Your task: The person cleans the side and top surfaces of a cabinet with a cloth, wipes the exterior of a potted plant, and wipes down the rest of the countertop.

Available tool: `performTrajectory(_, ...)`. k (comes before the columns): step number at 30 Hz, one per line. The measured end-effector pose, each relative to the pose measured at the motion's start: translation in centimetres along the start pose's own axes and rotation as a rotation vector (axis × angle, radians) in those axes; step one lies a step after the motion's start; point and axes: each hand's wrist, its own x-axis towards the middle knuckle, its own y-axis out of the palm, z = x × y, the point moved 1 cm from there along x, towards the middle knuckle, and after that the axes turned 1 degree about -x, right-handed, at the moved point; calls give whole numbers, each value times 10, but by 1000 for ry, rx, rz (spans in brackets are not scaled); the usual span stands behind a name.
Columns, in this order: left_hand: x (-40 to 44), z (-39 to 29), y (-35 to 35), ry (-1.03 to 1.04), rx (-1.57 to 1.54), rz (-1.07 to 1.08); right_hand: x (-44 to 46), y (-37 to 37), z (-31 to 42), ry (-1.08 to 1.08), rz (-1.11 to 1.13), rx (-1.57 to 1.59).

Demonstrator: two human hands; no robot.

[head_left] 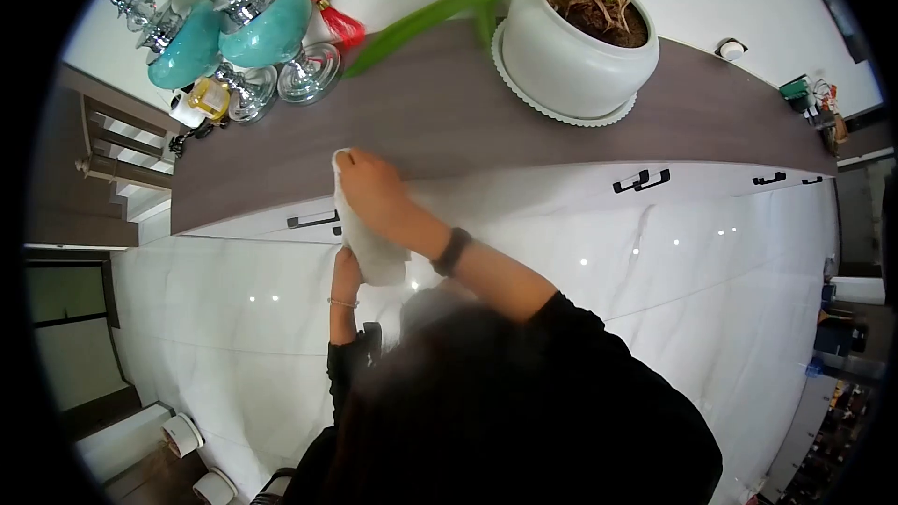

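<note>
A whitish cloth [379,257] hangs in folds between my two hands, just in front of the cabinet's front edge. My right hand [369,192], with a dark band on its wrist, is closed on the upper end of the cloth. Lower down, my left hand [346,267] is at the cloth's left edge; its fingers are mostly hidden behind the fabric, though it seems to grip it. Beneath and beyond my right hand lies the brown top [430,122] of a long cabinet with white drawer fronts.
Two turquoise ornamental jars [271,30] on silvery stands and a small yellow jar [210,98] stand at the back left. A white plant pot [585,61] sits on a scalloped saucer, its long leaf reaching left. Small items [818,108] occupy the right end. Black handles [642,181] project from the drawers.
</note>
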Motion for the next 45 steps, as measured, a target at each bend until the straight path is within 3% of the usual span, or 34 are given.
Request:
performTrajectory(2, -2, -6, -9, -16, 90, -117, 7, 11, 6, -14, 44, -3)
performTrajectory(6, 2, 6, -6, -10, 202, -124, 7, 6, 3, -42, 35, 25)
performTrajectory(7, -3, 3, 4, 35, 17, -171, 7, -1, 2, -36, 67, 38)
performTrajectory(10, 14, 34, -7, 14, 62, -31, -6, -19, -3, -12, 87, 35)
performTrajectory(11, 19, 38, -4, -89, 67, 4, -15, -23, -11, -17, 41, -4)
performTrajectory(13, 45, 48, 6, 118, 375, 180, -31, -47, -29, -10, -58, -72)
performTrajectory(14, 48, 50, 17, 93, 301, 210, -41, -67, -39, 1, -110, -95)
performTrajectory(16, 23, -13, 62, 38, 153, 265, -64, -90, -83, 167, -59, -165)
performTrajectory(17, 24, -35, 86, -15, 317, 324, -75, -108, -98, 224, -180, -198)
performTrajectory(19, 33, -39, 125, 12, 296, 444, -95, -152, -112, 298, -338, -314)
performTrajectory(22, 0, -98, 181, 65, 182, 615, -122, -197, -136, 294, -535, -449)
performTrajectory(24, -12, -125, 199, 92, 110, 745, -132, -223, -132, 648, -547, -190)
performTrajectory(25, -12, -134, 203, 125, 95, 729, -136, -234, -131, 815, -550, -52)
performTrajectory(29, -24, -183, 214, 250, -145, 554, -150, -263, -128, 796, -762, 369)
performTrajectory(33, -32, -249, 224, 388, -287, 386, -104, -294, -99, 584, -879, 254)
performTrajectory(36, -23, -282, 245, 632, -303, 326, -68, -311, -108, 441, -956, 67)
performTrajectory(38, -1, -283, 251, 748, -83, 215, -43, -319, -124, 348, -999, -45)
performTrajectory(42, 28, -248, 266, 773, -19, -53, -18, -310, -129, 320, -827, -102)
performTrajectory(45, 20, -239, 264, 684, -3, -148, -13, -279, -126, 8, -666, -147)
